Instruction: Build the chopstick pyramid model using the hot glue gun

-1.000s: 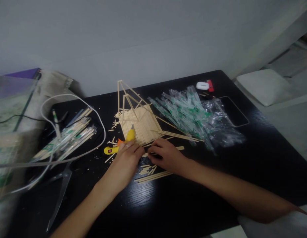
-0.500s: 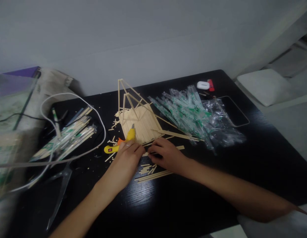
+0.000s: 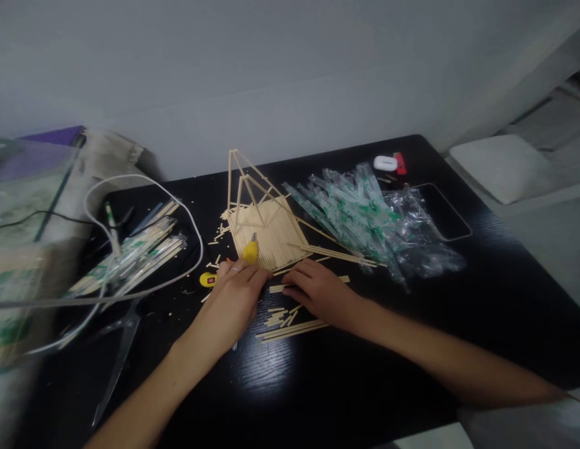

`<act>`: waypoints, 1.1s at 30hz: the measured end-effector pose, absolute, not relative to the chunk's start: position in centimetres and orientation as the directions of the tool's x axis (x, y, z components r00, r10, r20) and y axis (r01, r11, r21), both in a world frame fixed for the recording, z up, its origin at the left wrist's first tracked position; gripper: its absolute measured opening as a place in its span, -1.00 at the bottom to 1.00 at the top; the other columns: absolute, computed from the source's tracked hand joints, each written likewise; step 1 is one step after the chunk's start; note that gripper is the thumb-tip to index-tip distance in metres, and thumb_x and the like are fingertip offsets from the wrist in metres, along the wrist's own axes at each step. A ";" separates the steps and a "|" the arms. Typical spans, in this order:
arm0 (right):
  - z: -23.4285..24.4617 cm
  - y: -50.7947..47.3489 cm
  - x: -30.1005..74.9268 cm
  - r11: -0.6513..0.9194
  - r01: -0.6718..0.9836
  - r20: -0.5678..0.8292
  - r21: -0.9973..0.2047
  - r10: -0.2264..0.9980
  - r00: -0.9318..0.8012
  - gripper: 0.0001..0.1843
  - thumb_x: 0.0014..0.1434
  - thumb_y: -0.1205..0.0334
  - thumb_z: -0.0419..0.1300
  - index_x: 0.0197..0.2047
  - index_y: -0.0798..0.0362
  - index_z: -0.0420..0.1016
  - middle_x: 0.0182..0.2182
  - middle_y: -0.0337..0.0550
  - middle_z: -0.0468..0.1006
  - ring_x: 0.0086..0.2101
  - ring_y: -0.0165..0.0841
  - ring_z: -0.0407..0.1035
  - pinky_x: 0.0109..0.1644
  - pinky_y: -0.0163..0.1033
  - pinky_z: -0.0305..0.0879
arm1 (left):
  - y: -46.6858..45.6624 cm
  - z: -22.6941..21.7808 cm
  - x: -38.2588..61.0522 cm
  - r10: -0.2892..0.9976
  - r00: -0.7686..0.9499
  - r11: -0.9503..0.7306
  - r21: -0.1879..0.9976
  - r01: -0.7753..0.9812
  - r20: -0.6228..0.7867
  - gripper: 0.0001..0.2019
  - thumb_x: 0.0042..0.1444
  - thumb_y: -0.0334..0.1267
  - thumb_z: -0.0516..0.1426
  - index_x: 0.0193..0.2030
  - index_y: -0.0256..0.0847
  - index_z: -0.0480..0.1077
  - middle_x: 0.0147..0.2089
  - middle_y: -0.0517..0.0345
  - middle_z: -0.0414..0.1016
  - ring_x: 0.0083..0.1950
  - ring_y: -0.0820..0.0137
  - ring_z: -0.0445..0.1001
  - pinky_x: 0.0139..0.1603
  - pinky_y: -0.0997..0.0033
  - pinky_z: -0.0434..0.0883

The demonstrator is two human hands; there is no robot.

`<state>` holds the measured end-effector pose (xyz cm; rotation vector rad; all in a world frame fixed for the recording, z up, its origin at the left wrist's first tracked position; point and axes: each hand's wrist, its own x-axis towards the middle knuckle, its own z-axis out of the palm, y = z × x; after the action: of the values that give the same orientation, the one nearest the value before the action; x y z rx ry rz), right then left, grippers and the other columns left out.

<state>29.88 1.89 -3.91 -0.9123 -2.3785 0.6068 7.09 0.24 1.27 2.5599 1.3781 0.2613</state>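
Note:
My left hand [image 3: 234, 296] is closed, fingers curled down beside the yellow glue gun [image 3: 251, 251] and covering its middle. What lies under those fingers is hidden. Closed over a short flat row of wooden sticks [image 3: 275, 289] is my right hand [image 3: 315, 290], its thumb and fingertips near the row's left end. Behind both hands lies a flat panel of wooden sticks [image 3: 271, 240], with a triangular stick frame [image 3: 243, 178] standing on it. Short cut pieces [image 3: 275, 318] and longer sticks [image 3: 294, 332] rest just in front of my right hand.
Green-printed plastic wrappers [image 3: 350, 209] spread over the table's right, beside a phone [image 3: 444, 211] and a white case [image 3: 385, 163]. Wrapped chopsticks [image 3: 145, 249], a looping white cable [image 3: 201, 243] and a clear plastic tool [image 3: 121, 349] occupy the left.
My left hand has drawn slightly back from the row of sticks, uncovering its left end, and now hides more of the glue gun. My right hand stays on the row. The view shifts slightly.

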 end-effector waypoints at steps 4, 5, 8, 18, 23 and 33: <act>-3.0 2.2 30.2 0.627 0.519 0.232 -0.581 0.739 -0.633 -0.91 0.36 0.31 0.38 -0.12 0.10 0.55 -0.18 -0.04 0.59 -0.12 -0.18 0.46 0.04 -0.05 0.48 | 0.2 1.3 7.0 0.831 0.553 -0.548 0.261 0.795 0.062 -0.72 0.39 -0.53 0.05 0.03 -0.21 0.53 -0.14 0.02 0.62 -0.04 0.11 0.47 0.03 0.09 0.18; -2.7 2.2 30.3 0.627 0.536 0.209 -0.565 0.738 -0.642 -0.90 0.34 0.33 0.39 -0.15 0.09 0.55 -0.18 -0.05 0.58 -0.12 -0.17 0.46 0.04 -0.04 0.48 | 0.2 1.3 7.1 0.831 0.552 -0.549 0.255 0.796 0.067 -0.74 0.41 -0.50 0.04 0.02 -0.21 0.54 -0.15 0.02 0.61 -0.05 0.12 0.46 0.02 0.10 0.18; -1.9 2.1 30.4 0.627 0.593 0.160 -0.505 0.744 -0.649 -0.86 0.29 0.35 0.43 -0.21 0.09 0.53 -0.19 -0.03 0.55 -0.11 -0.13 0.44 0.02 0.00 0.49 | 0.1 1.4 7.2 0.832 0.548 -0.552 0.242 0.798 0.089 -0.75 0.48 -0.40 0.02 -0.02 -0.22 0.55 -0.18 0.02 0.60 -0.09 0.13 0.44 0.00 0.10 0.18; -1.7 1.5 30.0 0.566 0.660 0.059 -0.495 0.779 -0.624 -0.81 0.28 0.40 0.43 -0.24 0.07 0.48 -0.29 -0.07 0.57 -0.22 -0.16 0.46 -0.10 -0.06 0.42 | 0.1 1.6 7.3 0.839 0.534 -0.543 0.246 0.803 0.108 -0.74 0.51 -0.33 0.00 -0.04 -0.20 0.54 -0.17 0.03 0.61 -0.09 0.17 0.44 0.00 0.11 0.20; 0.2 2.2 30.6 0.334 0.521 -0.014 -0.786 0.833 -0.554 -0.89 0.33 0.39 0.38 -0.18 0.07 0.52 -0.30 -0.18 0.64 -0.31 -0.32 0.49 -0.19 -0.21 0.38 | 0.5 3.1 6.8 0.882 0.454 -0.461 0.442 0.770 0.128 -0.71 0.54 -0.22 -0.02 0.01 -0.17 0.53 -0.15 0.09 0.63 -0.13 0.24 0.50 -0.03 0.15 0.27; 1.7 1.5 30.1 0.055 0.205 -0.051 -0.977 0.876 -0.479 -0.87 0.31 0.17 0.38 -0.22 0.05 0.61 -0.41 -0.27 0.57 -0.40 -0.39 0.39 -0.33 -0.29 0.30 | -0.1 3.8 7.8 0.966 0.259 -0.157 0.826 0.541 0.013 -0.73 0.39 -0.06 0.17 -0.20 -0.14 0.61 -0.39 0.24 0.55 -0.38 0.45 0.45 -0.34 0.43 0.35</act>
<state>30.13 1.52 1.66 -1.0853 -1.7469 1.4613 7.78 -0.06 3.77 1.8070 1.3763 0.7430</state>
